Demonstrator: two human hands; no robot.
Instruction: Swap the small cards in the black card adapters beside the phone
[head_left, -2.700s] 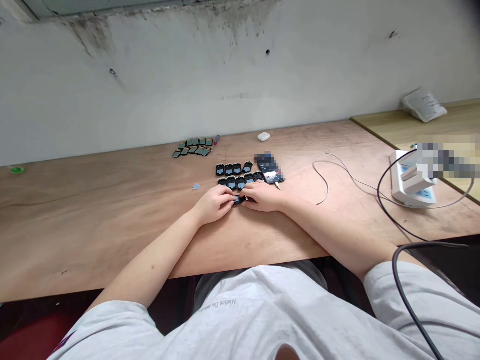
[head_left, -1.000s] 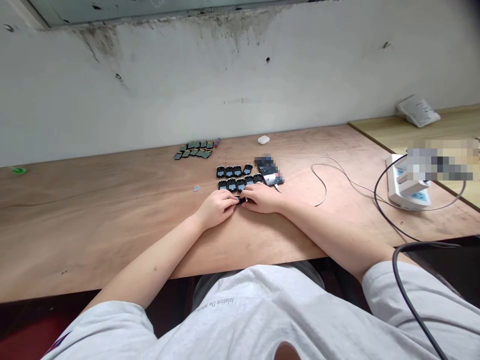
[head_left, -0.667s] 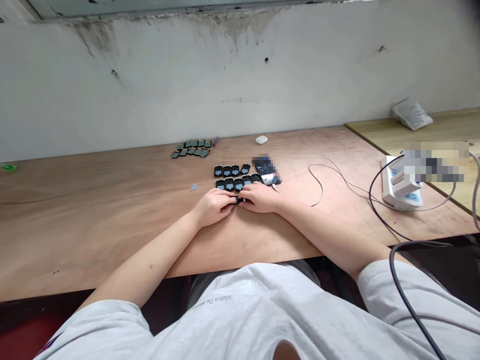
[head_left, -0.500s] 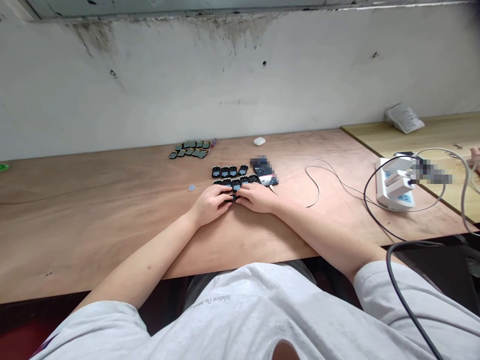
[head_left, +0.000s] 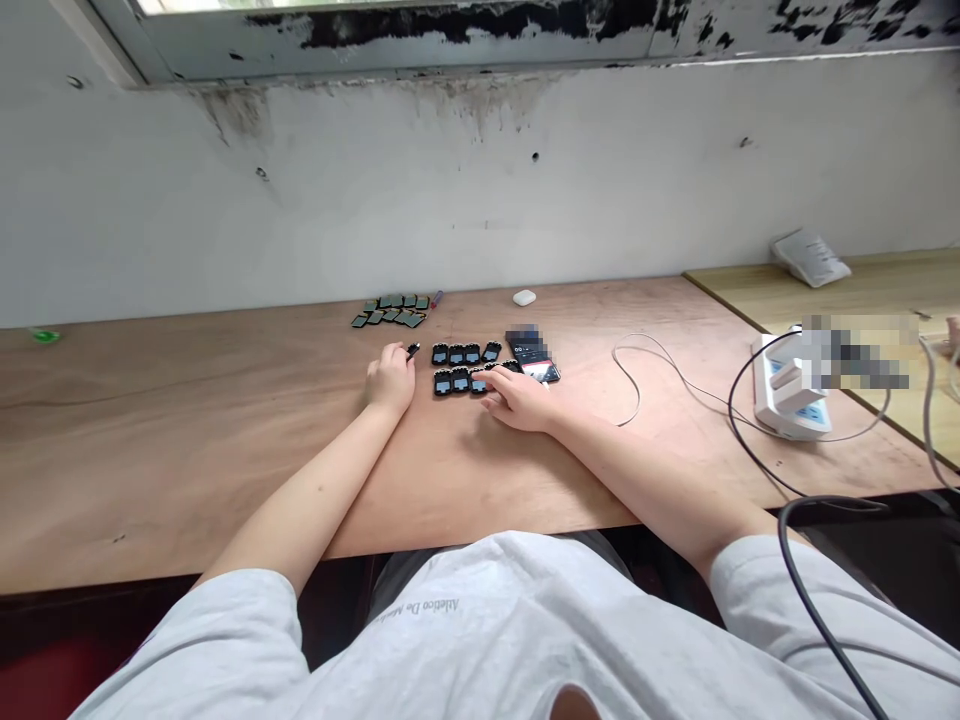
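Observation:
My left hand rests on the table with its fingers closed around a small black plastic part, whose end sticks out past the fingertips. My right hand lies to the right, fingers stretched forward over the front row of small black cases with blue-grey panels. Its index fingertip touches one of these cases, and part of the row is hidden beneath the fingers. Behind them is a second row of similar black cases. Farther back lie several green-grey flat screen-like pieces in two rows.
A phone with a cable lies right of the cases. Behind are a white earbud case and a small purple-and-red tool. A power strip with plugs and loose cables occupies the right side. A white packet stands by the wall.
My hands, together at the front row before, are now apart. My left hand has moved left and back with the black part, over where a small pale piece lay. The view has tilted up.

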